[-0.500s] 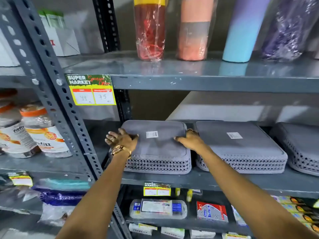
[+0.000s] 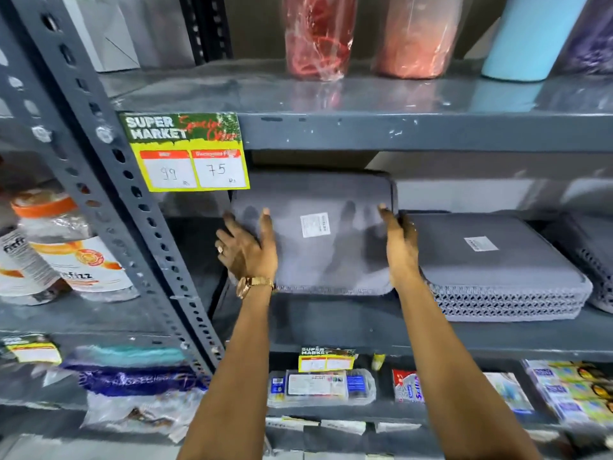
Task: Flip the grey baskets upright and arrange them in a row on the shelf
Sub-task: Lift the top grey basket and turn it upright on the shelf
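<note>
The left grey basket (image 2: 315,234) is tilted up off the grey metal shelf (image 2: 365,327), its flat bottom with a white sticker facing me. My left hand (image 2: 247,247) grips its left side and my right hand (image 2: 399,244) grips its right side. A second grey basket (image 2: 491,257) lies upside down just to the right, latticed wall showing. A third grey basket (image 2: 593,260) is cut off at the right edge, also upside down.
The shelf above (image 2: 398,131) hangs low over the baskets and carries wrapped tumblers (image 2: 318,38). A yellow price tag (image 2: 189,157) sticks down at its left. A slotted upright post (image 2: 109,180) stands left of the lifted basket, with jars (image 2: 73,250) beyond it.
The left basket, flat upside down before, is now lifted and tipped with its bottom toward me. Both hands moved from its top to its sides. The view has closed in.
</note>
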The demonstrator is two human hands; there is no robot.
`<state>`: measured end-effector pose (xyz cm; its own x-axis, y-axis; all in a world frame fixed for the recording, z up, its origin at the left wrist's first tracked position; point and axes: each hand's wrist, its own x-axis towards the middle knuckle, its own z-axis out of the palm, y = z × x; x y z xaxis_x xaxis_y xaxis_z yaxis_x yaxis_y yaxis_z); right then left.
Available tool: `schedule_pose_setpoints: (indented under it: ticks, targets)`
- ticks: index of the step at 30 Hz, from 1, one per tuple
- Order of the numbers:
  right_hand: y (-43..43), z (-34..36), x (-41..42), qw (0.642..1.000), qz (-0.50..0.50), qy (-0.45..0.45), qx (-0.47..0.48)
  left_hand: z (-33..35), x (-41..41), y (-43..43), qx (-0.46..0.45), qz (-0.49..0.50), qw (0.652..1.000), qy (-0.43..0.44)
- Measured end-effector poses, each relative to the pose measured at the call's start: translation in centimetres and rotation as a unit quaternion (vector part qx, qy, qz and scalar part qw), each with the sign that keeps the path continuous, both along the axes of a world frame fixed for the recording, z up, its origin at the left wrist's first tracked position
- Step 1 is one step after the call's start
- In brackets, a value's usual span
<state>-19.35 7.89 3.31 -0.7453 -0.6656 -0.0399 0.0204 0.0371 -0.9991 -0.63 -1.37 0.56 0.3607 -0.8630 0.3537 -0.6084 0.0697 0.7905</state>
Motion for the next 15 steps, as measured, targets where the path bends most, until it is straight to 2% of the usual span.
schedule_pose_setpoints:
  ticks: [2,4,5,7,10,12,15]
  targets:
    - [0.0,0.5,-0.2,0.999,-0.005,-0.003,-0.035,0.6,-0.4,0.0,-0.059,-0.027,0.989,0.132]
    - [0.1,0.8,-0.4,0.998,-0.009,-0.027,-0.062,0.7,-0.3,0.4,-0.112,-0.054,0.959,0.254]
    - [0.2,0.9,-0.6,0.997,-0.013,-0.041,-0.066,0.7,0.0,0.5,-0.125,-0.061,0.943,0.302]
    - [0.7,0.2,-1.0,0.994,-0.020,-0.093,-0.057,0.7,0.7,0.8,-0.095,-0.068,0.923,0.366]
    - [1.3,-1.7,-1.9,0.990,-0.053,-0.124,-0.047,0.7,1.8,1.3,0.016,-0.077,0.928,0.363]
    - [2.0,-1.2,-1.5,0.992,-0.063,-0.111,0.011,0.6,2.7,1.3,0.063,-0.085,0.932,0.346]
    - [2.5,-1.3,-2.1,0.992,-0.066,-0.068,0.088,0.1,3.6,0.4,0.124,-0.067,0.908,0.395]
